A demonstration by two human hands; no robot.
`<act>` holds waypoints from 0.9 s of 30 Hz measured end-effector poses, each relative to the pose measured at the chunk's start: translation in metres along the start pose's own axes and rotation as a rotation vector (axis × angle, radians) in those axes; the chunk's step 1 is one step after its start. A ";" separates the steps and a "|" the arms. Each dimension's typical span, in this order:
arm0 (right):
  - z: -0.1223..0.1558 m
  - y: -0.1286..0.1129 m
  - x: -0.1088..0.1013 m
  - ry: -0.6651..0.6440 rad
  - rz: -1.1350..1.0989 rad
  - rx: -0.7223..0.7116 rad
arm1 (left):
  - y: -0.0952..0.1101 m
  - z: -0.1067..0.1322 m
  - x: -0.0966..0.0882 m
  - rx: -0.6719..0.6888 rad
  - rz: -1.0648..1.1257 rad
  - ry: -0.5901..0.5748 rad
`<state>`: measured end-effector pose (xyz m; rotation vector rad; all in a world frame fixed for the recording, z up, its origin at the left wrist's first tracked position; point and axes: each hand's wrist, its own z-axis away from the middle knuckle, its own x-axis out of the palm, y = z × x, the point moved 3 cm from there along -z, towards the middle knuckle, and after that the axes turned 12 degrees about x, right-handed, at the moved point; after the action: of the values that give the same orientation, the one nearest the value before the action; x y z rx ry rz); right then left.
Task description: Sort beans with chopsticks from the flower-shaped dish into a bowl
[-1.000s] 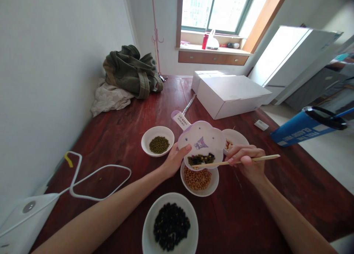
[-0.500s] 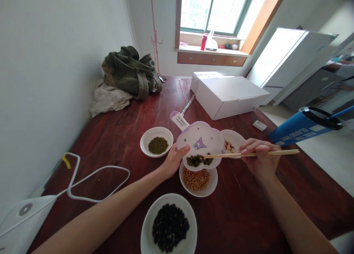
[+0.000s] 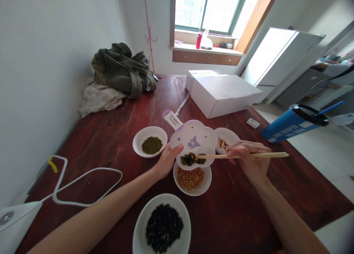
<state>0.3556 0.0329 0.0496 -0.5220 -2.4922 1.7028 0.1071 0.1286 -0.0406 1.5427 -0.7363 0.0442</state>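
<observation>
My left hand (image 3: pixel 166 160) grips the near left rim of a flower-shaped plate (image 3: pixel 203 134) with a cartoon print, thumb on top. Small dark beans lie mixed in a heap (image 3: pixel 189 159) at the plate's lower edge. Wooden chopsticks (image 3: pixel 221 156) are held in my right hand (image 3: pixel 253 160), their tips in that heap. Partly under the plate stands a bowl of soybeans (image 3: pixel 190 178). Beside it are a bowl of green mung beans (image 3: pixel 152 145), a bowl of black beans (image 3: pixel 164 224) and a bowl with red-and-white pieces (image 3: pixel 222 144), partly hidden by the plate and my right hand.
White boxes (image 3: pixel 224 93) stand at the back of the red-brown table (image 3: pixel 221 217). A green bag (image 3: pixel 121 69) lies back left, and a white cable (image 3: pixel 88 173) loops at the left. A blue tumbler (image 3: pixel 290 125) stands at the right edge, near a small white card (image 3: pixel 252 123).
The whole view has shifted slightly, so things sit further left. The chopstick tips stay in the heap on the plate; both hands keep their hold.
</observation>
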 end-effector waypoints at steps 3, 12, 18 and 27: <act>-0.004 0.010 0.005 -0.042 -0.117 0.009 | 0.002 0.000 0.000 0.006 -0.017 0.015; 0.002 -0.007 -0.021 0.098 0.084 -0.244 | 0.002 0.000 0.003 0.006 0.011 -0.016; 0.016 -0.028 -0.009 -0.018 0.320 -0.244 | 0.002 -0.002 0.003 0.023 -0.005 -0.011; 0.002 -0.006 -0.001 0.001 0.080 -0.055 | -0.001 -0.002 0.002 0.031 0.024 -0.027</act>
<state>0.3549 0.0282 0.0547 -0.6357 -2.5572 1.6633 0.1098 0.1295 -0.0406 1.5668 -0.7788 0.0522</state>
